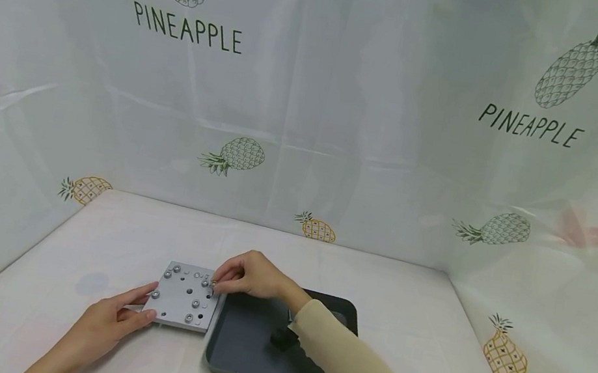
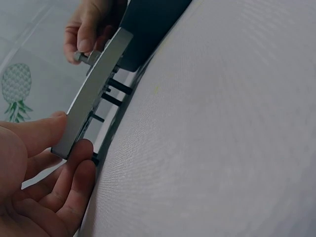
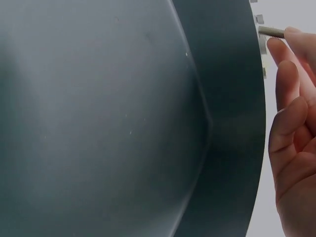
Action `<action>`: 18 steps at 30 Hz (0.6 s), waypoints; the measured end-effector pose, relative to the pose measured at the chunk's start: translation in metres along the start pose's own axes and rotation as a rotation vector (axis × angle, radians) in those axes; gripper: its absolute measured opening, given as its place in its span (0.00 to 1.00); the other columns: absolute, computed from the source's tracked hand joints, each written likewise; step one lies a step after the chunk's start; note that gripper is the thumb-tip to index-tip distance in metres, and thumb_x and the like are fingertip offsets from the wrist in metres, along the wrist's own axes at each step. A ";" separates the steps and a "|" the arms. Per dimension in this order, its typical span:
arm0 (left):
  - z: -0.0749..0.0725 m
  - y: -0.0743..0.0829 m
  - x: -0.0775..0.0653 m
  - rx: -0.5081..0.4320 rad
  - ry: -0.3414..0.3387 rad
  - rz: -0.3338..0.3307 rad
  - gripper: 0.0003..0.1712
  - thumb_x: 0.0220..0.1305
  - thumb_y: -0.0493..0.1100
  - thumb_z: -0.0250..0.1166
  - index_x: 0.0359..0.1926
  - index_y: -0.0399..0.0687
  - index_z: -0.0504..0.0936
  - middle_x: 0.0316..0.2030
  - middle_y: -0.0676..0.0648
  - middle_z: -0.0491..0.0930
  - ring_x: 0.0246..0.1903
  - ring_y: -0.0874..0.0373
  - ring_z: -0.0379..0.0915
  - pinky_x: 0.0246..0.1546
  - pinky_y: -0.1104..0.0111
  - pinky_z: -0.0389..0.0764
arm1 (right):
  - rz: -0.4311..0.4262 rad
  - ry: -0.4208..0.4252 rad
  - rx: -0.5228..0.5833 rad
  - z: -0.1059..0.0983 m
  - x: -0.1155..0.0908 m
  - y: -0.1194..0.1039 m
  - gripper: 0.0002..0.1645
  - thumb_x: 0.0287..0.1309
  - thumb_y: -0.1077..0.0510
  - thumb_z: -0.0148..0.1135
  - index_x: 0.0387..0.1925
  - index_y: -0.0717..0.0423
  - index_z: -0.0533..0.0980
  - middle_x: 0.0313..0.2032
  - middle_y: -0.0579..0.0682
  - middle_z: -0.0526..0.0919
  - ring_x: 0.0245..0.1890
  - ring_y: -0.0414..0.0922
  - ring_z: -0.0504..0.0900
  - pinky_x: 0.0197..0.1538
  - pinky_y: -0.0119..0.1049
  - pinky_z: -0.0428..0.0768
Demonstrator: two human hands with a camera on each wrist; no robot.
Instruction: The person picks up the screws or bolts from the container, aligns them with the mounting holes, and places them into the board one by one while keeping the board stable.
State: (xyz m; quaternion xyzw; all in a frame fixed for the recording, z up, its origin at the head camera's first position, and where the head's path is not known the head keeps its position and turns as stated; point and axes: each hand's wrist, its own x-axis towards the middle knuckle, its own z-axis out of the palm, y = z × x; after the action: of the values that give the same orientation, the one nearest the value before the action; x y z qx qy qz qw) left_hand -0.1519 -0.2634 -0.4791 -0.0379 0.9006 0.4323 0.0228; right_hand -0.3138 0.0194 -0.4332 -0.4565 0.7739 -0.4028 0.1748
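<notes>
A grey metal plate (image 1: 174, 304) with holes and several socket-head screws (image 1: 195, 304) lies left of the dark tray. My left hand (image 1: 104, 320) grips its left edge, thumb on one side and fingers on the other in the left wrist view. Screw shanks (image 2: 120, 87) stick out beneath the plate (image 2: 94, 94), which is raised over the cloth. At the plate's upper right corner is my right hand (image 1: 256, 275). Its thumb and fingertip pinch a threaded metal screw (image 3: 271, 32), whose far end is hidden by the fingers.
The dark tray (image 1: 247, 353) stands against the plate's right side, under my right forearm. Inside it lie a small black object (image 1: 282, 339) and a grey piece (image 1: 339, 317), partly covered by the sleeve (image 1: 358, 365). A pineapple-printed sheet (image 1: 345, 122) hangs behind the table.
</notes>
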 end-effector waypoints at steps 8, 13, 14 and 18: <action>-0.001 0.000 0.000 0.011 0.001 0.007 0.46 0.70 0.62 0.71 0.80 0.49 0.68 0.67 0.35 0.79 0.42 0.64 0.82 0.59 0.50 0.77 | 0.002 0.000 -0.013 0.004 0.003 -0.001 0.08 0.63 0.61 0.77 0.44 0.53 0.90 0.32 0.37 0.91 0.33 0.33 0.88 0.40 0.28 0.84; 0.000 -0.001 0.000 -0.002 0.000 0.012 0.46 0.70 0.62 0.71 0.80 0.48 0.68 0.67 0.34 0.78 0.44 0.63 0.83 0.61 0.46 0.76 | 0.009 -0.004 -0.021 0.006 0.003 -0.001 0.08 0.63 0.61 0.77 0.43 0.53 0.90 0.31 0.36 0.90 0.33 0.32 0.87 0.40 0.27 0.84; 0.000 -0.001 -0.001 -0.001 0.001 0.010 0.46 0.70 0.62 0.71 0.80 0.49 0.68 0.67 0.34 0.78 0.44 0.63 0.83 0.61 0.46 0.76 | 0.013 -0.005 -0.021 0.006 0.003 -0.001 0.08 0.63 0.61 0.77 0.43 0.53 0.90 0.31 0.35 0.90 0.32 0.32 0.87 0.40 0.27 0.84; 0.000 -0.001 0.000 0.003 0.003 0.008 0.46 0.69 0.62 0.71 0.80 0.49 0.68 0.67 0.35 0.78 0.44 0.64 0.82 0.60 0.48 0.76 | 0.022 -0.010 -0.024 0.007 0.003 -0.003 0.08 0.62 0.61 0.78 0.43 0.53 0.90 0.31 0.35 0.90 0.32 0.32 0.87 0.40 0.27 0.83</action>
State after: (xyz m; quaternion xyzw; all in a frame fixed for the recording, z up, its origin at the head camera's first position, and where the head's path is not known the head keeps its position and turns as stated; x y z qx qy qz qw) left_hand -0.1514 -0.2642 -0.4797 -0.0348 0.9014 0.4311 0.0195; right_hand -0.3093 0.0131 -0.4348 -0.4522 0.7826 -0.3894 0.1775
